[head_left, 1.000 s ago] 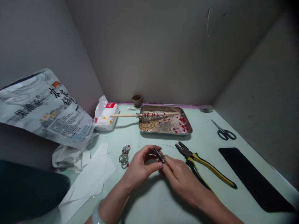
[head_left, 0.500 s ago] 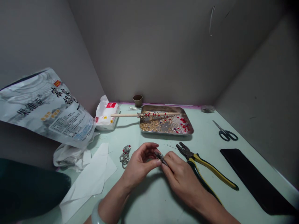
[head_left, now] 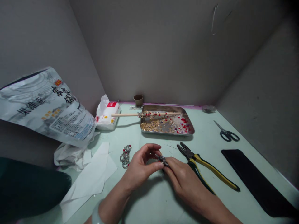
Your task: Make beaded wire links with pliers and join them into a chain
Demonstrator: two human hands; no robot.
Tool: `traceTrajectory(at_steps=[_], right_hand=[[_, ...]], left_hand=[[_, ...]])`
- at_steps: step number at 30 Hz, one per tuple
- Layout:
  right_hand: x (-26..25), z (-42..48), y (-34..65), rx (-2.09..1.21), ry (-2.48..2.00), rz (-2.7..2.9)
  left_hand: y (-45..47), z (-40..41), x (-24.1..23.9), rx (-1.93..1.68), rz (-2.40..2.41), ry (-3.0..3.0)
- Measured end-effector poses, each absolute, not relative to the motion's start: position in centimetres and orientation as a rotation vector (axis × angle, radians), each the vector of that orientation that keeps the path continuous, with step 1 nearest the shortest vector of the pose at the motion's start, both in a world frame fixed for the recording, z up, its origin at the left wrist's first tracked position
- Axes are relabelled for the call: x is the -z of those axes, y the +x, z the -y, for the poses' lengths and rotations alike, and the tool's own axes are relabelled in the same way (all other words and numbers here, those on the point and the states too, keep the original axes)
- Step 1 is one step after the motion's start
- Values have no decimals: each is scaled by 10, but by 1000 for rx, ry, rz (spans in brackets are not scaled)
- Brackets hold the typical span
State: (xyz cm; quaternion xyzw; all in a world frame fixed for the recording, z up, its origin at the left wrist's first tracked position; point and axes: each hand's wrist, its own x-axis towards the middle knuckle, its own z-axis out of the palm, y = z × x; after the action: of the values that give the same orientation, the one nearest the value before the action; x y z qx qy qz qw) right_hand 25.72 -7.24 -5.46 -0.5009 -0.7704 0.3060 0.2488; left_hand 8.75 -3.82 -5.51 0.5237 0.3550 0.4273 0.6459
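Note:
My left hand (head_left: 140, 166) and my right hand (head_left: 181, 177) meet over the pale green table (head_left: 149, 199), both pinched on a small silver beaded piece (head_left: 162, 160) with a red bead. Fingers of both hands are closed round it. A finished silver bead cluster (head_left: 125, 154) lies just left of my left hand. Yellow-handled pliers (head_left: 205, 166) lie right of my right hand. A metal tray (head_left: 189, 129) of gold, red and clear beads stands behind, with a wooden stick (head_left: 126, 114) strung with red beads resting across it.
Scissors (head_left: 226, 133) and a black flat slab (head_left: 254, 180) lie at right. A tissue pack (head_left: 106, 116), a printed bag (head_left: 46, 109), crumpled plastic (head_left: 67, 155) and white paper sheets (head_left: 91, 177) crowd the left. A small brown cup (head_left: 138, 99) stands by the back wall.
Both hands stayed together on the small piece, turning it slightly; the fingers shifted a little. The view drifted a bit to the left.

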Motion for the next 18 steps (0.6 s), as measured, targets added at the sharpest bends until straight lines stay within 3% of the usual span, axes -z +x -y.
traceTrajectory(at_steps=[11, 18], right_hand=[[47, 72, 265, -1015, -1171, 2063], [52, 72, 262, -950, -1206, 2025]], left_hand=[[87, 45, 47, -756, -788, 1655], [93, 50, 45, -736, -831, 1783]])
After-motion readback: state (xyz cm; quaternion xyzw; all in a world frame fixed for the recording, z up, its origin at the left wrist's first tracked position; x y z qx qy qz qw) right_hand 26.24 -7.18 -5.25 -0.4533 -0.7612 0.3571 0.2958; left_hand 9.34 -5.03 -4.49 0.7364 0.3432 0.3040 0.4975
